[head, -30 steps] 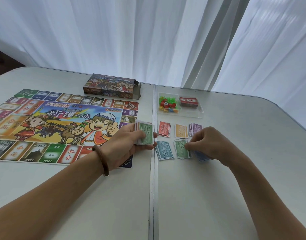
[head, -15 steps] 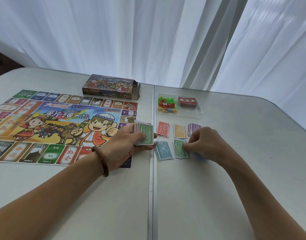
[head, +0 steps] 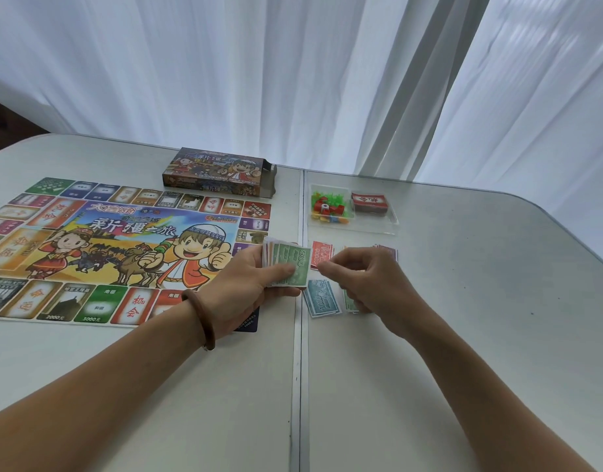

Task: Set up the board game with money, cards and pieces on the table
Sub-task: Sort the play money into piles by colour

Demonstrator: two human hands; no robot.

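The colourful game board [head: 122, 240] lies flat on the left of the table. My left hand [head: 245, 284] grips a fanned stack of paper money [head: 293, 264] with a green 500 bill on top. My right hand [head: 364, 277] hovers just right of that stack, thumb and forefinger pinched together near the bill's edge, nothing visible between them. Sorted money piles lie under and around it: red [head: 322, 253], blue 1000s [head: 322, 298], green [head: 349, 303] and purple [head: 390, 250]. A clear tray [head: 378, 226] holds small plastic pieces [head: 329, 207] and a red card deck [head: 369, 202].
The open game box [head: 218, 172] lies behind the board. A seam [head: 298, 369] runs down the table between the two halves. White curtains hang behind. The table's rounded right edge [head: 565, 229] is near.
My right hand has lifted off the green pile and moved left, up to the stack in my left hand. The left hand has held still.
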